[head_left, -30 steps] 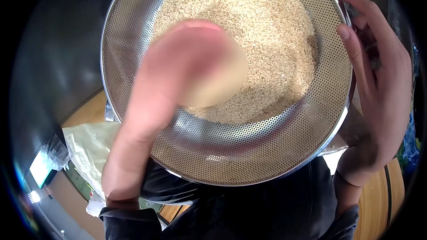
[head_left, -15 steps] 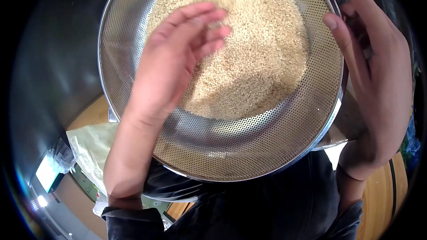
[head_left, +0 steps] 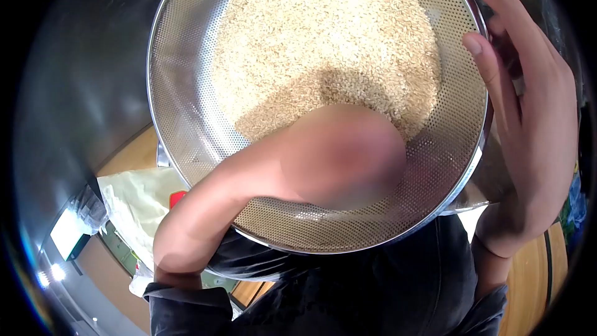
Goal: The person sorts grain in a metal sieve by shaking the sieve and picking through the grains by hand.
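Note:
A wide perforated metal colander [head_left: 208,96] holds a broad heap of pale brown rice grains [head_left: 323,37]. My right hand [head_left: 528,81] grips its right rim, with the thumb on top and the fingers partly hidden outside. Over the near side of the bowl is my left hand [head_left: 345,155], a smooth blur with no fingers to be made out. It covers the near edge of the rice, and its shadow falls on the grains. Whether it touches the rice or holds any, I cannot tell.
A dark metallic surface [head_left: 87,74] rises at the left. Below it lie a pale sheet [head_left: 134,205] and a small red object [head_left: 177,198]. Wooden slats [head_left: 528,280] show at the lower right, and blue plastic [head_left: 577,199] at the right edge.
My left hand has moved from above the middle of the rice toward me and to the right, over the near wall. The colander has shifted slightly right, and my right hand keeps its grip.

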The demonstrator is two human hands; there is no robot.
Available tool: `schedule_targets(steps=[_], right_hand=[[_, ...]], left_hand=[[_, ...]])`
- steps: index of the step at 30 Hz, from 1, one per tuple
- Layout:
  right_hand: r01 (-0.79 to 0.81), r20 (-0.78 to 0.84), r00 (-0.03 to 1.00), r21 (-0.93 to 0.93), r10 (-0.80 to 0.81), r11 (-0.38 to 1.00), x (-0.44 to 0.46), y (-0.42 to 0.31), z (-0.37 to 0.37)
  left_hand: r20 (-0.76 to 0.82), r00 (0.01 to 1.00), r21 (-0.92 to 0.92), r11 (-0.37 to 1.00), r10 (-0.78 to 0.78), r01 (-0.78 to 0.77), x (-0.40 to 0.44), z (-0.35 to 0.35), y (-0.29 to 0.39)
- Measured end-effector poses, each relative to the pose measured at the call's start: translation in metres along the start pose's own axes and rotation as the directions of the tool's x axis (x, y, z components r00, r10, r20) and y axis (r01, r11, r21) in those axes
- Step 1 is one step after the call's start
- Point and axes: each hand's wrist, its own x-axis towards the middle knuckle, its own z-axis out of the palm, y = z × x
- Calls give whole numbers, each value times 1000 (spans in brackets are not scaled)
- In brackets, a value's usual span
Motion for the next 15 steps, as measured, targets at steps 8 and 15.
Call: schedule_targets(steps=[8,15], right_hand=[[0,1,1000,2,0,1000,-1,2,1],[7,-8,1000,6,-7,1000,-2,5,0]], left_hand=[[-543,828,-377,922,-142,-89,19,-54,29],[-799,592,-301,924,-110,-235,10,-82,29]])
